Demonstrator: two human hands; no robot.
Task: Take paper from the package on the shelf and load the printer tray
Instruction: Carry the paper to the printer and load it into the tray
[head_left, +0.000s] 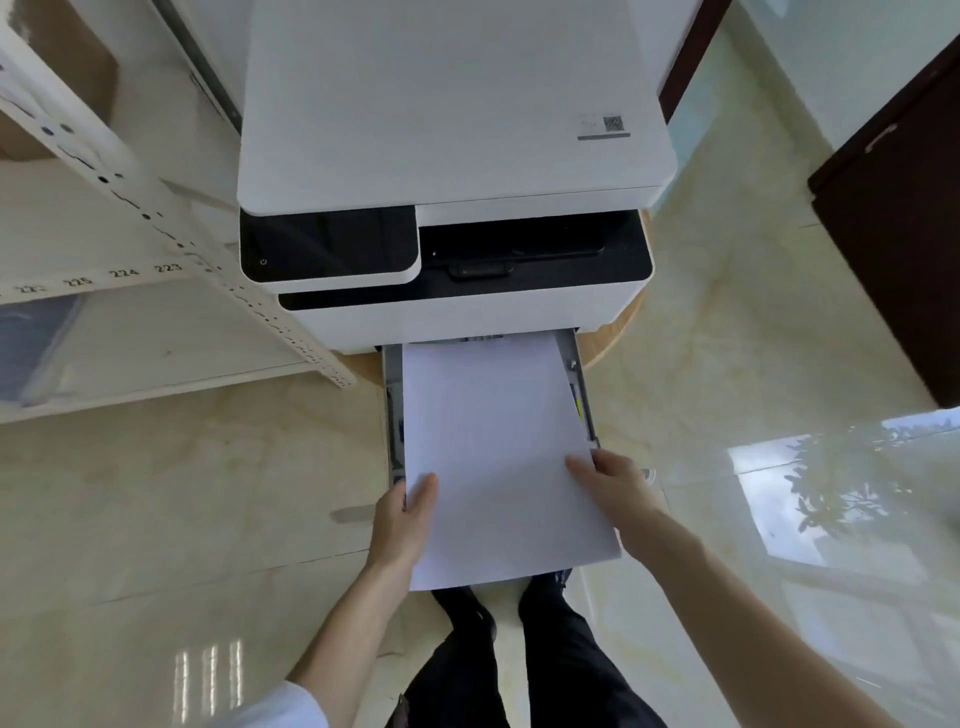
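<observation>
A stack of white paper (498, 457) lies lengthwise over the pulled-out grey printer tray (581, 384), its far end under the printer's front and its near end sticking out past the tray toward me. My left hand (402, 519) grips the stack's left near edge, thumb on top. My right hand (613, 486) grips the right edge, thumb on top. The white and black printer (452, 156) stands on a round wooden stand. The paper package (31, 348), wrapped in clear plastic, lies on the lower shelf at the left.
A white metal shelf rack (156, 208) with numbered labels stands left of the printer, a cardboard box on its upper level. A dark wooden door (893, 249) is at the right. My legs and dark shoes (467, 608) are on the glossy tiled floor below the tray.
</observation>
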